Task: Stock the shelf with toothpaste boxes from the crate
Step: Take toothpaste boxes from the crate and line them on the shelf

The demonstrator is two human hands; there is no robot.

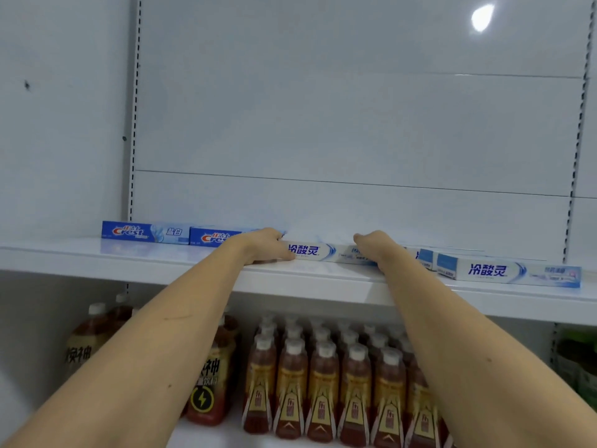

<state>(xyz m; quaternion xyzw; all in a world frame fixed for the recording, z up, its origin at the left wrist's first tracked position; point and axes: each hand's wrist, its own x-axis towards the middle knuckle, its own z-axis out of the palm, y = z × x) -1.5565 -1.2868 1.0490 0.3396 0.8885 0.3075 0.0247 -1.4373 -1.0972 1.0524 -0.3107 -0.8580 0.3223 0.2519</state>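
Reaching forward and up with both bare forearms nearly straight, the person is holding one long white toothpaste box with blue Chinese lettering [318,252] as it is lying flat on the white metal shelf [129,257], near its front edge. Their left hand [263,245] is curling over the box's left end, knuckles up, fingers wrapping down its far side and the thumb tucking beneath at the front. Their right hand [374,245] is grasping the same box farther right, fingers arching over the top and the wrist resting low against the shelf lip. Two blue Crest toothpaste boxes [145,232] are lying end to end along the back at the left, the nearer one running behind the left wrist. Another white box with blue lettering [508,271] is lying flat at the right, just beside the held box's hidden end. Rows of amber drink bottles with white caps [323,383] are standing on the shelf below.
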